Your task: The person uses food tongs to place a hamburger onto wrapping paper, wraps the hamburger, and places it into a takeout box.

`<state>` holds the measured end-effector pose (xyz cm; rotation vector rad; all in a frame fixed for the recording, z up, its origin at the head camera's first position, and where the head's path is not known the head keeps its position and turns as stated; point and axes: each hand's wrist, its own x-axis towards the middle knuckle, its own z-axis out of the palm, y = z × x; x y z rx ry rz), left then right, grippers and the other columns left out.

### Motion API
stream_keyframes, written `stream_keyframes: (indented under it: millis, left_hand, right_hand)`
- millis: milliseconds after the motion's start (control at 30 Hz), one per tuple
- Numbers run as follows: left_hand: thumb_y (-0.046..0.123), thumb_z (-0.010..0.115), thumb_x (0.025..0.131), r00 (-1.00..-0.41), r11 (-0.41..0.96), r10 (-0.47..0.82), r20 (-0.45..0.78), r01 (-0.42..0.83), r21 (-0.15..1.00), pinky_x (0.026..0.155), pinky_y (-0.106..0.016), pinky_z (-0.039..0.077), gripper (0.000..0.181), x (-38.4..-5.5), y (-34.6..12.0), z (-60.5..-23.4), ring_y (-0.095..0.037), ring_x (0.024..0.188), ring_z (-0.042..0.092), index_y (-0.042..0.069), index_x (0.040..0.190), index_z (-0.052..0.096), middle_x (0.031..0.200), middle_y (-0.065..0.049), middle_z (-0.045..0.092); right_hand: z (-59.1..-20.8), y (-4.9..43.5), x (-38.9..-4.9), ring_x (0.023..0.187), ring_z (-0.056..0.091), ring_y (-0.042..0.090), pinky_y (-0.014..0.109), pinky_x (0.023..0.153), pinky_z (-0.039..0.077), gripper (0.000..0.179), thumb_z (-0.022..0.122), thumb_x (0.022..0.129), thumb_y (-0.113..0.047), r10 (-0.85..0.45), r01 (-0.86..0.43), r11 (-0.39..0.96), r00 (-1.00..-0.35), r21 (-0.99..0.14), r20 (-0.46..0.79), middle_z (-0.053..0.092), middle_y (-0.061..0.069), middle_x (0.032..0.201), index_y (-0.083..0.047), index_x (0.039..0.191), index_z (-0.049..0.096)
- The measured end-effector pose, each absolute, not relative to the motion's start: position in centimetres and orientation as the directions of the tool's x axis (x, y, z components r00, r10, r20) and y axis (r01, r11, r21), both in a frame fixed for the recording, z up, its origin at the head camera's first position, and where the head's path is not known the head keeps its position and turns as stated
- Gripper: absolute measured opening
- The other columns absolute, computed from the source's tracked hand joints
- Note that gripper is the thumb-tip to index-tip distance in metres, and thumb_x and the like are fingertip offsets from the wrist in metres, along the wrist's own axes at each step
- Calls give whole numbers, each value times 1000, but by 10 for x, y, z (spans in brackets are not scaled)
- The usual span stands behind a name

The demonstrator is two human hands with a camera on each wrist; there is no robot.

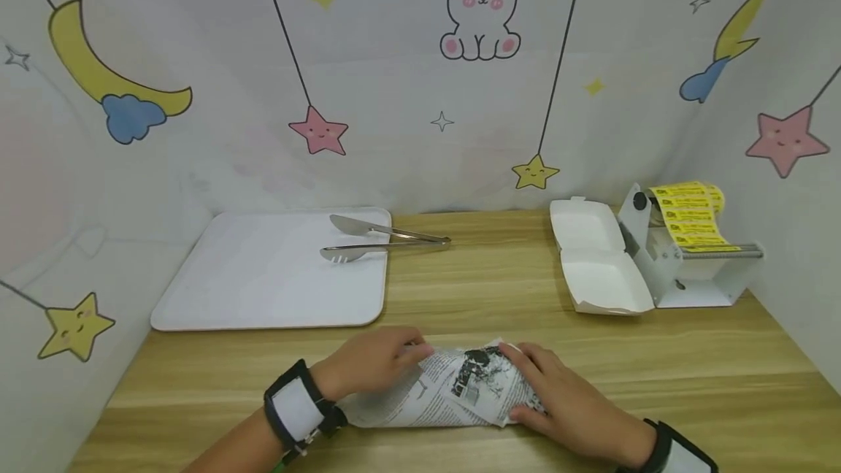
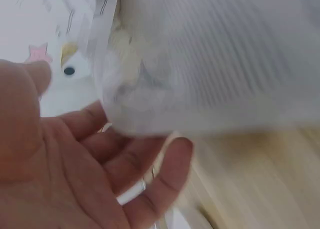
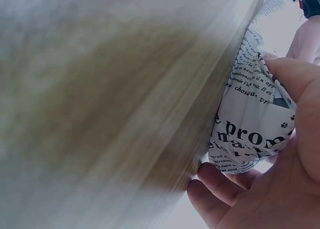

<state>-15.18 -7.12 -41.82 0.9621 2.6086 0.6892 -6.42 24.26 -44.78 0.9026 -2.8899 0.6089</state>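
A roll-shaped bundle wrapped in newsprint-patterned paper (image 1: 434, 400) lies on the table in front of me; what it contains is hidden. My right hand (image 1: 568, 400) holds its right end, thumb on the near side and fingers on the far side, as the right wrist view also shows around the printed wrap (image 3: 245, 119). At the left part of the bundle is my left hand (image 1: 374, 360). In the left wrist view that hand's fingers are loosely bent beside the open, blurred end of the paper (image 2: 215, 64), without a visible grip on it.
A white tray (image 1: 276, 276) stands at the back left, with metal tongs (image 1: 394, 238) lying partly over its right edge. At the back right are an open white takeaway box (image 1: 601, 276) and a label dispenser (image 1: 696, 276) with a yellow label roll (image 1: 693, 214). Patterned cloth (image 1: 407, 79) encloses the table.
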Motion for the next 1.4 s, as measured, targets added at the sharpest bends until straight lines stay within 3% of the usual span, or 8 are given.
stream_keyframes:
  millis: [133, 300, 467, 800, 1100, 1200, 1300, 1400]
  left_hand:
    - [38, 56, 105, -785, 687, 596, -167, 391, 612, 57, -30, 46, 31, -151, -105, -420, -9, 66, 53, 11, 99, 68, 78, 4, 59]
    - [22, 69, 98, -728, 596, 654, -209, 324, 735, 55, -21, 40, 16, -146, -130, -429, -5, 64, 48, 13, 86, 66, 72, 8, 55]
    - [21, 63, 101, -707, 538, 674, -215, 270, 798, 55, -21, 36, 20, -141, -129, -428, -6, 65, 45, 13, 83, 57, 72, 8, 46]
    - [21, 46, 109, -673, 216, 706, -222, -95, 972, 71, -25, 52, 25, -132, -118, -418, -12, 83, 60, -2, 107, 55, 93, -3, 60]
    - [24, 47, 110, -678, 75, 727, -105, -73, 995, 73, -23, 53, 35, -126, -87, -409, -10, 87, 59, -9, 118, 55, 99, -3, 60]
    - [25, 46, 110, -643, -1, 761, -89, -138, 990, 72, -29, 59, 42, -127, -73, -411, -14, 87, 66, -12, 129, 53, 108, -7, 63]
    - [19, 46, 110, -580, -58, 812, -60, -184, 981, 84, -39, 60, 42, -128, -57, -417, -21, 101, 69, -9, 141, 48, 126, -16, 61]
    - [10, 52, 107, -518, -53, 855, -3, -94, 994, 96, -38, 56, 44, -129, -40, -424, -20, 117, 63, -3, 149, 45, 140, -19, 55]
  right_hand:
    - [-449, 242, -64, 124, 54, 24, 47, 95, 53, 78, 62, 98, -50, -530, -549, 758, -833, -352, 157, 48, 10, 143, -13, 159, 31]
    - [-449, 242, -63, 125, 53, 24, 48, 96, 53, 78, 61, 98, -51, -527, -541, 761, -837, -359, 145, 48, 10, 143, -14, 159, 31]
    - [-449, 241, -63, 127, 52, 26, 49, 97, 52, 78, 60, 99, -52, -520, -529, 765, -844, -366, 134, 47, 11, 144, -15, 160, 30]
    - [-451, 241, -61, 127, 53, 25, 49, 98, 52, 77, 58, 99, -52, -507, -508, 780, -856, -365, 107, 47, 11, 144, -15, 160, 29]
    - [-451, 241, -60, 124, 53, 25, 48, 96, 52, 77, 60, 99, -51, -501, -509, 797, -858, -324, 115, 49, 10, 141, -15, 160, 31]
    - [-452, 241, -60, 125, 53, 25, 48, 96, 52, 76, 61, 99, -49, -505, -515, 795, -855, -320, 120, 49, 10, 141, -15, 160, 30]
    - [-453, 241, -61, 125, 53, 25, 48, 96, 53, 76, 62, 99, -48, -513, -526, 790, -848, -316, 132, 48, 11, 141, -13, 160, 31]
    - [-455, 242, -62, 124, 52, 24, 46, 96, 53, 73, 64, 99, -46, -532, -558, 777, -829, -292, 170, 49, 11, 140, -8, 155, 38]
